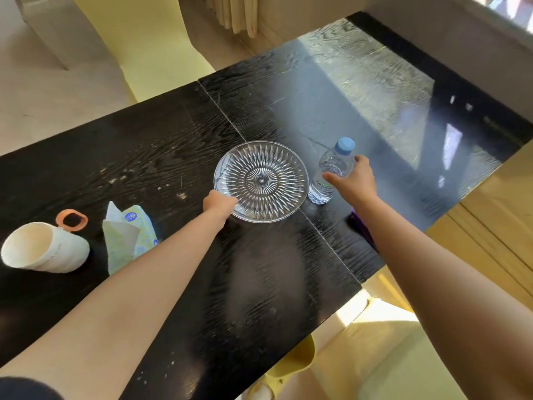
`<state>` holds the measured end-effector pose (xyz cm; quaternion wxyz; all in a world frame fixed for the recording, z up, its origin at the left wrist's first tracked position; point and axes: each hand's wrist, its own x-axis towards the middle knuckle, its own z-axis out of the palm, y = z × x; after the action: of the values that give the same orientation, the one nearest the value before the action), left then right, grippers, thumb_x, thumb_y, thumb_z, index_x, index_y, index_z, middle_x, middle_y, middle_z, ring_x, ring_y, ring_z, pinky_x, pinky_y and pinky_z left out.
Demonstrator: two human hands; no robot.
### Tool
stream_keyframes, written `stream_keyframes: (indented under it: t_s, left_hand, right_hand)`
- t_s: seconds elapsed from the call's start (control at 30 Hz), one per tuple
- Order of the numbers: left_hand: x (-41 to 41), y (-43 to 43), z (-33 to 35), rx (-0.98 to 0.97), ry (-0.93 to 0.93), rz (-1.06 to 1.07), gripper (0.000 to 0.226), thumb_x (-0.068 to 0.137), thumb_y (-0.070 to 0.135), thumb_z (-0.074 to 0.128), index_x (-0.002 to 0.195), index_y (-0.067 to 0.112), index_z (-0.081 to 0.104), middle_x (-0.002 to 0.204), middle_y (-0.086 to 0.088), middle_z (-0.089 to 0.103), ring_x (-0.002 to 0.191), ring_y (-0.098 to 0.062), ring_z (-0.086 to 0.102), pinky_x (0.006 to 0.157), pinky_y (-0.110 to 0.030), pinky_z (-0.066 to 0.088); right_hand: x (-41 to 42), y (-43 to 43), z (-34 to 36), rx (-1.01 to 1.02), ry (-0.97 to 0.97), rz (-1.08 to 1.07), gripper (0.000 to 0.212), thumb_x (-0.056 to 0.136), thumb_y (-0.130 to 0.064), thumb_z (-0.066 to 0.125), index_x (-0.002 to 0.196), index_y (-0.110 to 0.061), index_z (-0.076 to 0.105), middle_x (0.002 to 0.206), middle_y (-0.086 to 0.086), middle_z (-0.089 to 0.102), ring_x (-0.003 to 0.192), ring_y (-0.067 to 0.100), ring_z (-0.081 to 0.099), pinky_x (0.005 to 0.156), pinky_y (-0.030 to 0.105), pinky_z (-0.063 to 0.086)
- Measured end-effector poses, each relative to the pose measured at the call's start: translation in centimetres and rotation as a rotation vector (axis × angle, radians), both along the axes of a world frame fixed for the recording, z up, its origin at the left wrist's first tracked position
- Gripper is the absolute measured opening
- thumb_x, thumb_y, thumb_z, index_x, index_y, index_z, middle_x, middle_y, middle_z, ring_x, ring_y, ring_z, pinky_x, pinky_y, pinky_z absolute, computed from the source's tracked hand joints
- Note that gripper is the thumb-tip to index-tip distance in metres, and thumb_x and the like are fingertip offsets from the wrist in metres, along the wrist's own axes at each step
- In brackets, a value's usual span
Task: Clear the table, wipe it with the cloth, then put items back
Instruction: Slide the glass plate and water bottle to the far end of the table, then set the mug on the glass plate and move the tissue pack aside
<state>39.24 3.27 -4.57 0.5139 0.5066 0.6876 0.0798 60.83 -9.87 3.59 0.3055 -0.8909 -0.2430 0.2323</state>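
Glass plate [261, 181] sits mid-surface [144, 134], its near rim pinched by the left hand [219, 204]; the right hand [353, 180] wraps the upright water bottle [331, 171] just beside it. Toward the left edge lie a tipped white cup [44, 248] and tissue pack [129, 238]

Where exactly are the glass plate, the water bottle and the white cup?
glass plate [261, 181], head view, centre of its starburst pattern.
water bottle [334, 166], head view, clear body above the label.
white cup [69, 249], head view, outer side wall; it lies on its side.
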Motion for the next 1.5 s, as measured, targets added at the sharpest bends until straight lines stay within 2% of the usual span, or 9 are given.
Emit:
stream_keyframes:
  t_s: [0.13, 0.23, 0.37, 0.63, 0.8, 0.9, 1.13, 1.33, 1.5]
  left_hand:
    - [-0.1, -1.2, 2.4, 0.045, 0.053, -0.148, 0.038, 0.088, 0.011, 0.051, 0.126, 0.008, 0.049, 0.118, -0.008, 0.049, 0.097, -0.023, 0.047, 0.079, -0.031, 0.043]
    - [-0.7, -2.3, 4.3, 0.017, 0.063, -0.279, 0.022, 0.089, 0.013, 0.05, 0.108, 0.006, 0.057, 0.108, -0.009, 0.05, 0.096, -0.023, 0.046, 0.081, -0.034, 0.042]
    - [-2.6, -4.2, 7.2, -0.089, 0.046, -0.396, 0.043, 0.092, 0.02, 0.052, 0.133, 0.009, 0.049, 0.13, -0.009, 0.052, 0.116, -0.023, 0.051, 0.09, -0.037, 0.043]
    - [-11.3, -6.7, 11.9, -0.116, 0.161, -0.448, 0.044, 0.097, 0.029, 0.042, 0.137, 0.012, 0.045, 0.136, -0.004, 0.054, 0.124, -0.023, 0.053, 0.102, -0.041, 0.045]
    - [-18.2, -6.8, 13.2, -0.139, 0.167, -0.354, 0.045, 0.099, 0.026, 0.04, 0.141, 0.01, 0.038, 0.138, -0.006, 0.051, 0.118, -0.018, 0.054, 0.099, -0.041, 0.045]
    - [-22.6, -6.3, 12.9, -0.15, 0.17, -0.286, 0.047, 0.098, 0.027, 0.041, 0.143, 0.011, 0.036, 0.139, -0.005, 0.051, 0.118, -0.018, 0.054, 0.102, -0.043, 0.043]
    - [-31.3, -4.3, 10.5, -0.1, 0.253, -0.088, 0.052, 0.094, 0.031, 0.053, 0.141, 0.014, 0.04, 0.136, -0.009, 0.051, 0.12, -0.023, 0.053, 0.097, -0.041, 0.046]
    - [-36.4, -1.2, 6.9, 0.001, 0.264, 0.11, 0.079, 0.084, 0.032, 0.068, 0.147, 0.013, 0.025, 0.151, -0.01, 0.034, 0.133, -0.031, 0.041, 0.103, -0.042, 0.044]
    - [-37.7, 2.1, 3.6, 0.098, 0.168, 0.189, 0.098, 0.073, 0.026, 0.079, 0.149, 0.018, 0.018, 0.155, -0.008, 0.03, 0.141, -0.029, 0.033, 0.112, -0.045, 0.035]
  right_hand:
    - [-0.5, -1.4, 1.4, -0.149, 0.066, 0.062, 0.068, 0.084, -0.034, 0.067, 0.134, 0.0, 0.036, 0.135, 0.017, 0.048, 0.123, 0.031, 0.047, 0.095, 0.036, 0.04]
    - [-1.3, -2.3, 2.5, -0.212, 0.119, 0.202, 0.043, 0.087, -0.032, 0.063, 0.116, -0.002, 0.053, 0.092, 0.009, 0.059, 0.095, 0.028, 0.053, 0.08, 0.034, 0.042]
    - [-3.2, -2.4, 3.9, -0.318, 0.089, 0.416, 0.03, 0.087, -0.035, 0.062, 0.08, -0.007, 0.054, 0.062, 0.002, 0.043, 0.074, 0.024, 0.049, 0.074, 0.039, 0.047]
    - [-10.7, -0.3, 6.0, -0.416, -0.037, 0.825, 0.028, 0.089, -0.035, 0.059, 0.094, -0.007, 0.06, 0.087, 0.01, 0.052, 0.088, 0.02, 0.044, 0.052, 0.02, 0.035]
    - [-17.1, 2.3, 7.2, -0.48, -0.14, 1.02, 0.045, 0.092, -0.041, 0.052, 0.106, 0.0, 0.062, 0.105, 0.015, 0.062, 0.107, 0.03, 0.056, 0.078, 0.031, 0.047]
    - [-20.6, 4.0, 7.5, -0.5, -0.148, 1.104, 0.051, 0.093, -0.041, 0.051, 0.117, 0.004, 0.058, 0.107, 0.016, 0.061, 0.091, 0.024, 0.056, 0.062, 0.025, 0.044]
    - [-28.4, 7.7, 5.5, -0.487, -0.244, 1.221, 0.047, 0.091, -0.037, 0.053, 0.056, -0.01, 0.04, 0.059, 0.003, 0.041, 0.06, 0.021, 0.042, 0.053, 0.028, 0.032]
    - [-32.7, 10.0, 0.5, -0.53, -0.176, 1.172, 0.033, 0.09, -0.032, 0.053, 0.069, -0.009, 0.044, 0.074, 0.005, 0.048, 0.085, 0.025, 0.047, 0.065, 0.028, 0.033]
    - [-34.1, 10.7, -3.9, -0.539, -0.094, 0.947, 0.046, 0.091, -0.027, 0.049, 0.125, 0.003, 0.042, 0.126, 0.019, 0.054, 0.115, 0.035, 0.052, 0.082, 0.034, 0.041]
